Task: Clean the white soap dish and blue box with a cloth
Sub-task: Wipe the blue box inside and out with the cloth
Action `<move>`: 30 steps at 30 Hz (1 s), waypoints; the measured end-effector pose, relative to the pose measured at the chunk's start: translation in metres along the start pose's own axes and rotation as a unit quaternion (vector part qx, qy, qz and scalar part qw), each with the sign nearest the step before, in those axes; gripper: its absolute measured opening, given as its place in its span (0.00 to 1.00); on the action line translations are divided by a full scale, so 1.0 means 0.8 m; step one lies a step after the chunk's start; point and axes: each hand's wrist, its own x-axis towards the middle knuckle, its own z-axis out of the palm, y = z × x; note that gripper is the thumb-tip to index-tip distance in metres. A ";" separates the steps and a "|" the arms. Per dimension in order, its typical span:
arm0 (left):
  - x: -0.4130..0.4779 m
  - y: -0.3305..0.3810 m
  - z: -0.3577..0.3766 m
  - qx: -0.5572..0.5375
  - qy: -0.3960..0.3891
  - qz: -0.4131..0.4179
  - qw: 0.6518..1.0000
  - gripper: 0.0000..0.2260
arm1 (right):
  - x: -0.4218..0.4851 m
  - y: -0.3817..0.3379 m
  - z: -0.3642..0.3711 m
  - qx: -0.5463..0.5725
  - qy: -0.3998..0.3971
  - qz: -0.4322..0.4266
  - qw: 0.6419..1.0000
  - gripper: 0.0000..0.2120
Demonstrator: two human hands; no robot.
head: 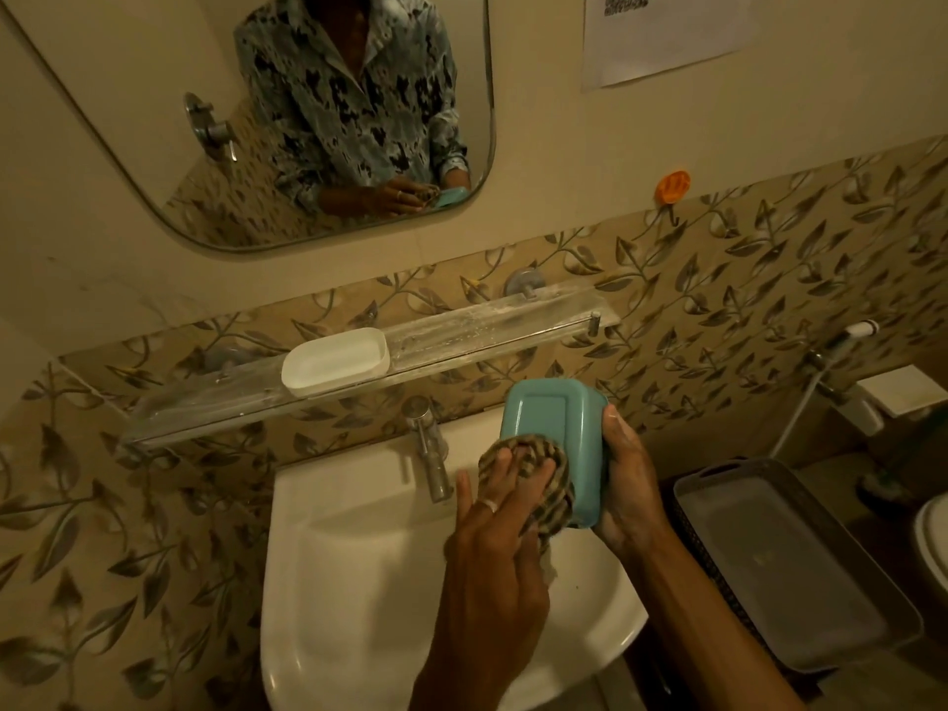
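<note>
Blue box [556, 443] gripped by right hand [628, 484]; left hand [500, 526] fingers pressing cloth [538, 474] against it.

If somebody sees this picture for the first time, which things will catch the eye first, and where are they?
First comes the blue box, held above the white sink by the right hand while the left hand presses a striped cloth against it. Next is the white soap dish on the glass shelf behind the tap. The mirror at upper left reflects the person.
</note>
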 end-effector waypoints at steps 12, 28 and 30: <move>0.038 0.002 0.004 -0.021 -0.028 0.047 0.998 0.23 | -0.013 0.014 0.015 -0.114 -0.045 -0.060 0.991 0.17; 0.017 -0.005 0.046 -0.007 0.040 0.000 0.999 0.25 | -0.006 0.006 0.011 -0.223 -0.014 -0.115 0.968 0.16; 0.037 0.003 0.036 -0.009 0.039 -0.020 0.999 0.24 | -0.006 0.008 0.011 -0.269 -0.025 -0.118 0.955 0.16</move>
